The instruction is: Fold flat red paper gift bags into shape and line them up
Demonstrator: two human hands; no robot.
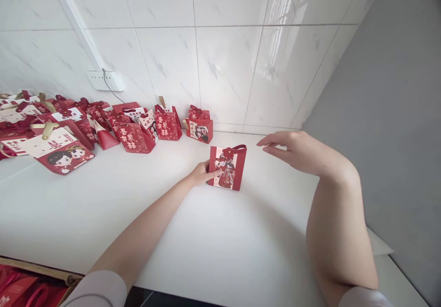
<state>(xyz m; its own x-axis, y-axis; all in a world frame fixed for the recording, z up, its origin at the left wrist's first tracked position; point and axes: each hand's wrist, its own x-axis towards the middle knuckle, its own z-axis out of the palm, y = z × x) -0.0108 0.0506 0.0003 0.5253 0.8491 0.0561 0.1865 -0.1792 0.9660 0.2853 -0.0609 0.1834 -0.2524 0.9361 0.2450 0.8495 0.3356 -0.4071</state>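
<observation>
A small red gift box [228, 167] with a cartoon couple on its front and a red ribbon handle stands upright on the white table [213, 242]. My left hand [204, 173] grips the box's left side, thumb on the front face. My right hand [289, 150] hovers just right of the box, a little above the table, fingers stretched out and pointing left toward the handle, holding nothing.
Several more red gift boxes [134, 134] and flat ones [62, 153] are piled along the tiled wall at the back left. A white power socket [105, 80] sits on the wall. A grey wall [396, 137] bounds the right. Red items [20, 288] lie below the table's front edge.
</observation>
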